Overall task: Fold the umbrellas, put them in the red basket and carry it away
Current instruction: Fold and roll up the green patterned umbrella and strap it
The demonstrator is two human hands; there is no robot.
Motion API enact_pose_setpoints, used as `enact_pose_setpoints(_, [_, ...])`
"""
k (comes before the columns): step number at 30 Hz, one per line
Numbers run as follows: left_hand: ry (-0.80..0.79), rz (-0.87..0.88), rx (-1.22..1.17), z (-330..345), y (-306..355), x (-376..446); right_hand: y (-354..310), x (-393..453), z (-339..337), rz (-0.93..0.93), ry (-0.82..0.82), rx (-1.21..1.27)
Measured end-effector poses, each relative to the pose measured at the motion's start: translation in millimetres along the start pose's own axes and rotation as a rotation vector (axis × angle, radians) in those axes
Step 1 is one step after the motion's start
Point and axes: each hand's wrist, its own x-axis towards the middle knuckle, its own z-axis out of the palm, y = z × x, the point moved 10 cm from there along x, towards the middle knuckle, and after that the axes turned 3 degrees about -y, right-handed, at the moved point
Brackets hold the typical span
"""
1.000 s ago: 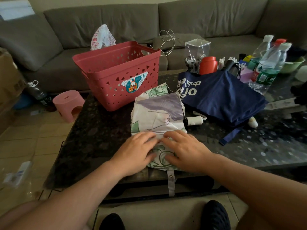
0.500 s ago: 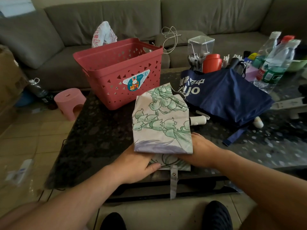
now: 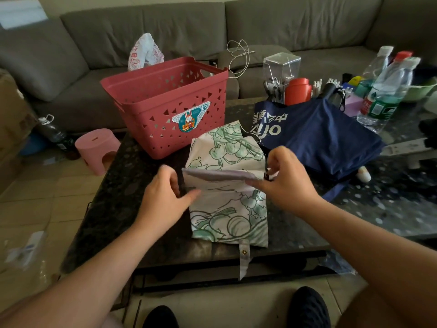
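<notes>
A white umbrella with green flower print (image 3: pixel 227 209) lies flat on the dark table, its snap strap (image 3: pixel 244 259) hanging over the front edge. My left hand (image 3: pixel 165 197) pinches the left side of a cloth fold across its middle. My right hand (image 3: pixel 286 181) pinches the right end of the same fold. A navy umbrella (image 3: pixel 319 140) with white lettering lies loosely folded to the right, a white handle tip showing at its far side. The red basket (image 3: pixel 165 110) stands behind and left of the floral umbrella; nothing shows inside it.
Water bottles (image 3: pixel 385 91), a red cup (image 3: pixel 298 91), a clear box and small items crowd the table's back right. A pink stool (image 3: pixel 97 147) and a dark bottle stand on the floor at left. A grey sofa runs behind the table. My shoes show below the table (image 3: pixel 113 209).
The cloth flap that my hands held down near the front edge was flipped toward me, then moved back; both hands have risen to the umbrella's middle and now pinch a fold there.
</notes>
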Motion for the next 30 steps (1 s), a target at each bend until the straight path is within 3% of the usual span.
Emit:
enact_pose_setpoints(6, [-0.073,0.047,-0.254,6.5,12.1,15.1,-7.7,19.1,4.1,0.032,-0.077,0.240])
enact_pose_setpoints(9, [-0.029,0.057,-0.456,-0.9,20.0,15.6,-10.4,23.3,0.9,0.060,-0.081,0.333])
enact_pose_setpoints(16, [-0.014,-0.047,-0.748,1.3,16.9,19.2,-21.0,22.2,6.7,-0.021,-0.212,0.280])
enact_pose_setpoints(21, [-0.059,-0.067,-0.712,1.0,17.8,18.1,-23.1,20.9,1.7,-0.016,-0.115,0.406])
enact_pose_setpoints(26, [-0.024,-0.015,-0.551,-15.2,14.5,17.4,-13.1,10.7,-2.8,0.040,-0.161,0.447])
enact_pose_setpoints(30, [-0.135,0.010,-0.574,-11.1,25.7,12.1,-12.7,7.1,-9.5,0.054,-0.137,0.452])
